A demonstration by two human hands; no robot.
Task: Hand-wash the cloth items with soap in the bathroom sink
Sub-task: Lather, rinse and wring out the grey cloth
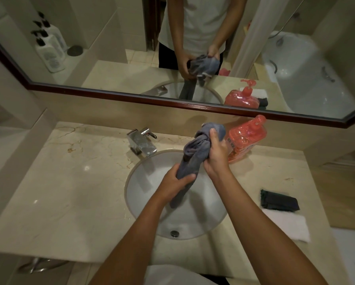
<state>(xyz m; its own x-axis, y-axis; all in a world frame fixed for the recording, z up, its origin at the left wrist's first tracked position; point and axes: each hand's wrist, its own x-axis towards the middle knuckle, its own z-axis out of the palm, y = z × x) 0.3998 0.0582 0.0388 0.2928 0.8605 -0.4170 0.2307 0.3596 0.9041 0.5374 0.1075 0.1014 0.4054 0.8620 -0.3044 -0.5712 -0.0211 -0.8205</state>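
Observation:
A grey cloth (195, 153) is bunched into a twisted rope above the white round sink (143, 206). My left hand (177, 183) grips its lower part, and the tail hangs down into the basin. My right hand (215, 156) grips the upper part, where the cloth bulges out above my fingers. A red pump bottle of soap (247, 136) stands on the counter just behind my right hand. To the right of the sink lie a dark folded cloth (279, 201) and a white folded cloth (287, 226).
A chrome faucet (141, 142) stands at the sink's back left. The marble counter (69, 192) stretches to the left. A wide mirror (131, 48) with a dark frame hangs behind, showing white pump bottles and a bathtub. The sink drain (175, 233) is at the front.

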